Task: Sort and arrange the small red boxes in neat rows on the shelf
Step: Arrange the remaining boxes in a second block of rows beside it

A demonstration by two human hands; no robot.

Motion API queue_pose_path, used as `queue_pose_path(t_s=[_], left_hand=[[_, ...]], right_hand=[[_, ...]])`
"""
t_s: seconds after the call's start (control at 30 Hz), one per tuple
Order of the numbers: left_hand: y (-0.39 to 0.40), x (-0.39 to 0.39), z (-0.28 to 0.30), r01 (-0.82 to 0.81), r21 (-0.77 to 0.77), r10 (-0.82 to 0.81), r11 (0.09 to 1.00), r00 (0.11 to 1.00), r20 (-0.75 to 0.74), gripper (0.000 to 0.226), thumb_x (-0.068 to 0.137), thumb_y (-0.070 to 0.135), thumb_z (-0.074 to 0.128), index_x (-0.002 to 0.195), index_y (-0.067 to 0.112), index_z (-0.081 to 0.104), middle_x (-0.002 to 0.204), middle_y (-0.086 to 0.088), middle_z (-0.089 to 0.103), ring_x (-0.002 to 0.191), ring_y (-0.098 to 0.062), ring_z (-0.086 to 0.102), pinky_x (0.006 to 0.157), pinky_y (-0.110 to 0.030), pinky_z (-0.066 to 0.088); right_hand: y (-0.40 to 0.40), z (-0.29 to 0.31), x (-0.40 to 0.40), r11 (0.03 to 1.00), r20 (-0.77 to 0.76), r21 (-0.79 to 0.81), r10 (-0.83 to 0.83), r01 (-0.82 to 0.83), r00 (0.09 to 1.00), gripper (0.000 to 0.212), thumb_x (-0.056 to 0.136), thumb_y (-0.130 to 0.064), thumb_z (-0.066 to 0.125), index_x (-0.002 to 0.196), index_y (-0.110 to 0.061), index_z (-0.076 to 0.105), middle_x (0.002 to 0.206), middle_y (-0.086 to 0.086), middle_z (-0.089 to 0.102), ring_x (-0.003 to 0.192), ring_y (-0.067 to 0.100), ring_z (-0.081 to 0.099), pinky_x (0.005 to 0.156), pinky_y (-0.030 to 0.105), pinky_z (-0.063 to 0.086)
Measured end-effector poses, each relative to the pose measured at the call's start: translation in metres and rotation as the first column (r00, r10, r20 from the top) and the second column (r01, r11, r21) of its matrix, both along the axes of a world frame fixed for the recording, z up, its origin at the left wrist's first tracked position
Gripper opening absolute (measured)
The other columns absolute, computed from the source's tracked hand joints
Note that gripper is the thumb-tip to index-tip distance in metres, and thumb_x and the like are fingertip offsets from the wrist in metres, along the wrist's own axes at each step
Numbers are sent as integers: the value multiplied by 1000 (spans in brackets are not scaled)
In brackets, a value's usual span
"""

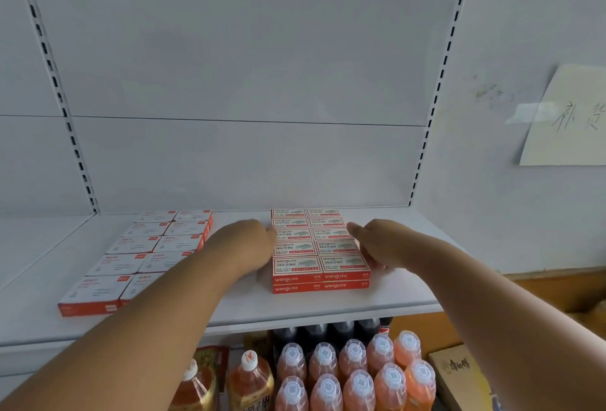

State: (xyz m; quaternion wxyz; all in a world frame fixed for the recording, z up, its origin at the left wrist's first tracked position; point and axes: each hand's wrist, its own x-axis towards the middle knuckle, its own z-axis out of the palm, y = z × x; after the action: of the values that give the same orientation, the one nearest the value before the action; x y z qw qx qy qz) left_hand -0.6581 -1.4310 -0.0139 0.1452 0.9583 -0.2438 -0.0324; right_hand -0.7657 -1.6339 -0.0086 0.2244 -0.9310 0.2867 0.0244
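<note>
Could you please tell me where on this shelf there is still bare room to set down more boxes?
Bare shelf lies right of the wengu staple boxes, beyond the right hand; a strip runs along the front edge. The gap between them and the red-and-white boxes is taken by the left hand and forearm.

This is a shop, at a retail display rack. A white metal shelf juts from a white back panel flanked by slotted uprights of the kind that carry adjustable store shelving. Stock lies in multiples: red boxes of staples stacked in two columns, and just to the left more flat boxes in rows. Below, identical capped drink bottles stand packed in ranks. A handwritten paper note is stuck to the wall at right.
</note>
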Motion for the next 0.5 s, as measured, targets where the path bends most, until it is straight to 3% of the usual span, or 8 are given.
queue_pose_path(t_s=[0.1, 0.2, 0.4, 0.5], left_hand=[[-8, 6, 4, 3, -7, -3, 1000, 1000, -12, 52, 105, 43, 25, 121, 11, 63, 122, -9, 64, 95, -21, 55, 84, -29, 42], [-17, 14, 2, 25, 39, -23, 999, 998, -63, 46, 104, 40, 30, 121, 13, 63, 122, -8, 64, 99, -22, 58, 88, -30, 46], [-22, 25, -6, 35, 47, -30, 998, 995, -92, 37, 102, 38, 32, 97, 18, 63, 88, 1, 64, 84, -15, 62, 72, -29, 49], [-23, 26, -7, 30, 76, -24, 997, 996, -81, 38, 102, 40, 31, 96, 20, 62, 85, 3, 62, 82, -12, 60, 67, -28, 44]], right_hand=[[-3, 4, 8, 997, 80, -77, 16, -9, 997, 59, 102, -51, 27, 90, -8, 66, 75, 1, 65, 71, 20, 61, 72, 31, 47], [-4, 0, 19, 991, 36, -117, 62, -57, 997, 53, 102, -48, 29, 98, -10, 65, 94, 6, 66, 89, 25, 62, 79, 33, 48], [-13, -13, 32, 970, -15, -209, 128, -128, 992, 45, 103, -44, 28, 95, -13, 59, 95, 5, 63, 87, 23, 59, 75, 30, 45], [-18, -16, 33, 971, -1, -173, 167, -165, 986, 42, 102, -42, 28, 92, -14, 57, 90, 5, 60, 84, 25, 57, 75, 32, 45]])
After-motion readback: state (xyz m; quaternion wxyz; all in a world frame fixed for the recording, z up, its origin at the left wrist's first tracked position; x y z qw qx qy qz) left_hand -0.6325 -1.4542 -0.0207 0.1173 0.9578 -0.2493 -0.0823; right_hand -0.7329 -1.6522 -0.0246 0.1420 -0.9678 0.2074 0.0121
